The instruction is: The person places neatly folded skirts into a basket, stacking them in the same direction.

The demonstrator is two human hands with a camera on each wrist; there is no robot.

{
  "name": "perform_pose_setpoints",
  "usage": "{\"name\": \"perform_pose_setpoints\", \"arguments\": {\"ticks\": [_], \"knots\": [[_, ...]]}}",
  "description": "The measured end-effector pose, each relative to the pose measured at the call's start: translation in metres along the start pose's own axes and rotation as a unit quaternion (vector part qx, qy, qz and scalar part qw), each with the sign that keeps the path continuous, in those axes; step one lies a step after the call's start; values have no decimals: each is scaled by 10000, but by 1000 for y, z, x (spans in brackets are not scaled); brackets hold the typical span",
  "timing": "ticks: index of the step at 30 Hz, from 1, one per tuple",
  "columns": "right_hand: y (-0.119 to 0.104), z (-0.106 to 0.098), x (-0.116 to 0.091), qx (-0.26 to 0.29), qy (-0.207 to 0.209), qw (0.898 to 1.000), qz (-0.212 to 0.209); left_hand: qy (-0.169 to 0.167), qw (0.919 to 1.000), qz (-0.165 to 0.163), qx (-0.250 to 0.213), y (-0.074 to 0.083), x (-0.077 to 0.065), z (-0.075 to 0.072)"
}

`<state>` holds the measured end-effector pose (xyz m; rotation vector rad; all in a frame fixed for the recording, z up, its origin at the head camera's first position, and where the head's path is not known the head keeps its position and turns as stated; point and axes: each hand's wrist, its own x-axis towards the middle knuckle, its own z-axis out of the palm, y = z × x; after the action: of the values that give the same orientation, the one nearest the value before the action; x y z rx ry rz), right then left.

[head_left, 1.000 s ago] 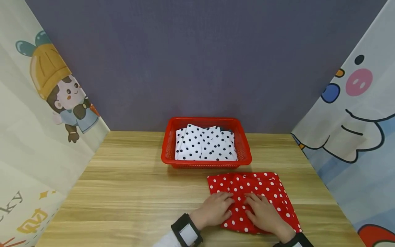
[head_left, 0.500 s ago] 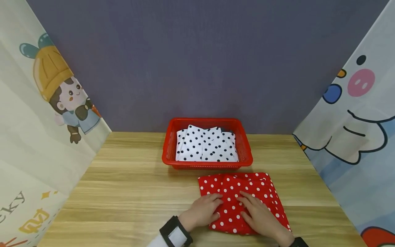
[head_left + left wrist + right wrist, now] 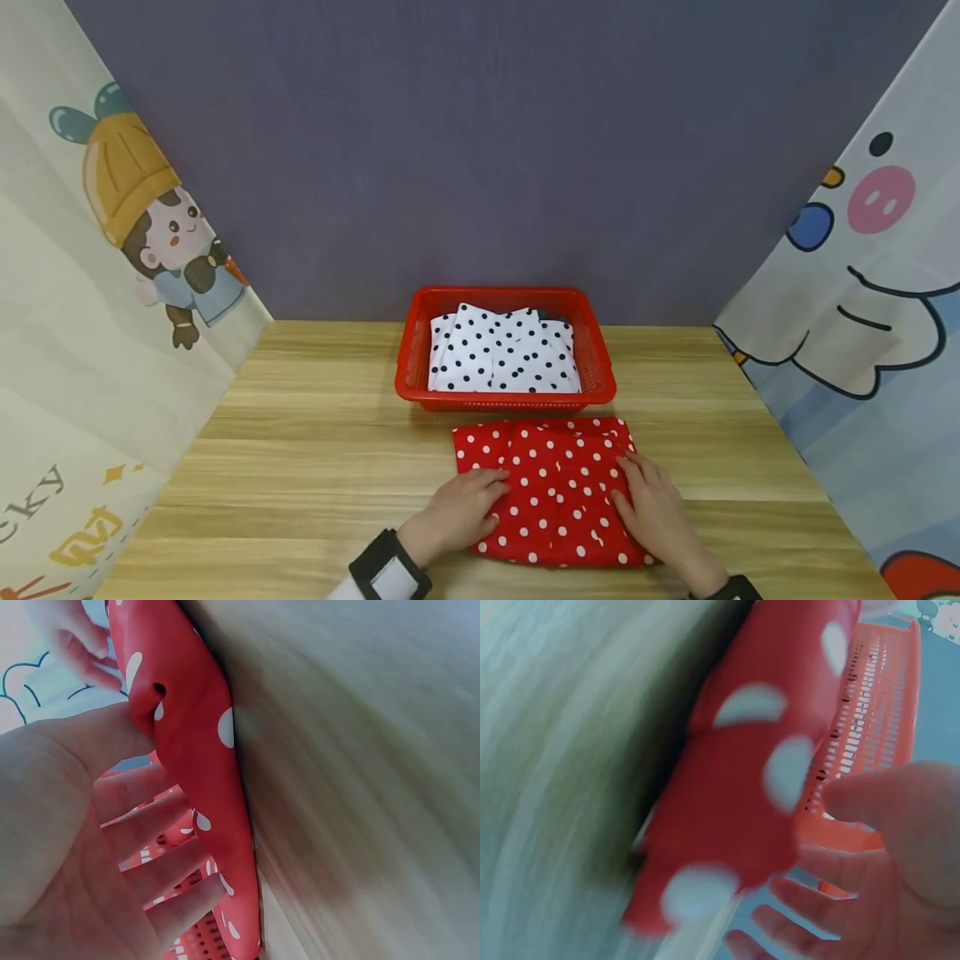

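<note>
A folded red cloth with white dots point(image 3: 555, 492) lies flat on the table before the basket. My left hand point(image 3: 457, 512) rests on its left side, fingers extended over the fabric; the left wrist view shows those fingers point(image 3: 157, 825) straight and spread along the cloth. On the right edge lies my right hand point(image 3: 660, 517), its fingertips touching the fabric. In the right wrist view the right hand point(image 3: 870, 877) has its fingers stretched out beside the red cloth point(image 3: 727, 780), which is blurred. The cloth's underside is hidden.
A red plastic basket point(image 3: 506, 402) stands behind the cloth, against the grey back panel point(image 3: 480, 167). White fabric with black dots point(image 3: 502, 350) lies folded inside it. Wooden tabletop point(image 3: 300, 450) extends to both sides, bordered by printed curtains.
The red cloth has slid left, with my left hand moving along with it. My right hand has shifted from the cloth's middle to its right edge.
</note>
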<state>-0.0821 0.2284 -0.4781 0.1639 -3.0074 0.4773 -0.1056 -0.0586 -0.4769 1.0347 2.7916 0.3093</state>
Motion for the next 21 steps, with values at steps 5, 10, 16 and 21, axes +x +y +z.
{"name": "perform_pose_setpoints", "arguments": {"ticks": [5,10,16,21], "knots": [[4,1,0,105,-583,9976,367,58,9997,-113,222,-7,-10,-1],[-1,6,1,190,-1004,9936,472,93,9993,-270,253,-13,-17,-2],[-12,11,4,85,-1024,9941,336,64,9981,-611,-32,-19,-25,-6],[-24,14,5,42,-944,9953,203,104,9954,-868,-392,-25,-34,-10]]}}
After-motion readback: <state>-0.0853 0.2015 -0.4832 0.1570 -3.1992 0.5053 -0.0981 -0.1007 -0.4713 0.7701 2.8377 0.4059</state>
